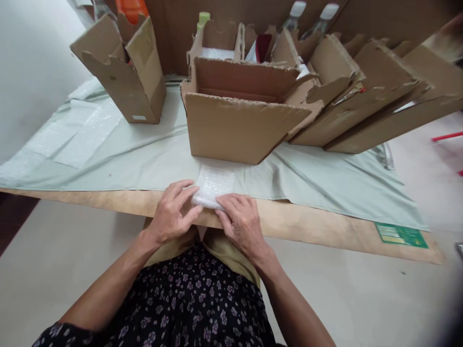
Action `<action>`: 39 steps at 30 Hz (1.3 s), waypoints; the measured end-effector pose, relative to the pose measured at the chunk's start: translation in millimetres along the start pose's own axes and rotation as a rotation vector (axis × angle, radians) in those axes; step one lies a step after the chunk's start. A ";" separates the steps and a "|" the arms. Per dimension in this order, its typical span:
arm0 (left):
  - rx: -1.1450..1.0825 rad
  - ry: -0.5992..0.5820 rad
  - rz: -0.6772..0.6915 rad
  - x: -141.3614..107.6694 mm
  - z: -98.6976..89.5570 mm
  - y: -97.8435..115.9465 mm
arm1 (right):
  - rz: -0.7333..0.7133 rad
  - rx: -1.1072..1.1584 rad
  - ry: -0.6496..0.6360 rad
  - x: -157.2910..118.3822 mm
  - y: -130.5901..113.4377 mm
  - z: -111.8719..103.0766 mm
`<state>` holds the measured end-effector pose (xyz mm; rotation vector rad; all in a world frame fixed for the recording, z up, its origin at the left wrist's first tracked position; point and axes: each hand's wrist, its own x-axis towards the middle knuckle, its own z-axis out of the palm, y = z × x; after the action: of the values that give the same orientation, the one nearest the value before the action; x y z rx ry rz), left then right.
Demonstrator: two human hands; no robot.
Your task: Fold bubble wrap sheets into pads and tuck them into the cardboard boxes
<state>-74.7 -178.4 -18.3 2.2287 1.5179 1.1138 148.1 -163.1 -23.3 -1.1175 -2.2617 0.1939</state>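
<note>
So off to the left of my hands there's flat bubble wrap [85, 137] on the bench [325, 226], with a tall cardboard box [126, 77] nearer. My left hand [172, 212] has its fingers spread at the left edge of a small clear bubble-wrap packet [211, 189], right hand [240, 219] curled on its right corner. Straight beyond sits an open carton [238, 125].

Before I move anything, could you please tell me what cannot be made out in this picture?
Head view:
- Floor of the front cardboard box: hidden behind its front wall.
- Anything inside the bubble wrap: hidden by its layers.
- Top of the orange object: cut off by upper edge.
- Print on the green label: too small.
</note>
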 end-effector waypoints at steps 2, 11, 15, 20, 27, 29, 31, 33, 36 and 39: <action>-0.019 -0.046 0.053 -10.3 -4.0 5.5 | 0.015 0.090 -0.016 -1.3 0.0 -6.5; 0.009 -0.056 -0.044 13.2 11.5 -5.1 | 0.076 -0.013 0.045 -2.1 5.4 -13.7; 0.077 -0.025 -0.112 22.1 17.9 -9.5 | -0.029 -0.157 0.012 -1.3 4.3 -7.6; -0.160 0.160 -0.318 2.7 13.9 7.8 | 0.004 -0.066 0.049 9.0 11.7 3.0; -0.847 0.004 -0.744 -5.3 10.7 42.5 | 0.379 0.565 0.078 7.7 -7.4 -3.8; -0.938 -0.033 -0.732 0.1 13.0 46.7 | 0.418 0.709 -0.015 2.9 -13.5 -7.0; -0.929 -0.048 -0.704 3.3 14.1 48.8 | 0.427 0.749 -0.054 -1.2 -13.5 -13.0; -0.818 -0.065 -0.638 3.0 14.0 50.1 | 0.423 0.733 -0.043 -2.7 -8.3 -23.2; -0.611 -0.148 -0.475 -0.3 14.8 51.6 | 0.388 0.721 -0.084 2.5 1.5 -42.6; -0.522 -0.234 -0.316 -0.5 19.1 51.5 | 0.331 0.724 -0.237 15.5 7.2 -57.6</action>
<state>-25.5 -197.2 -2.7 1.6392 1.2477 0.9711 178.9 -154.1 27.6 -1.0762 -1.9021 1.2221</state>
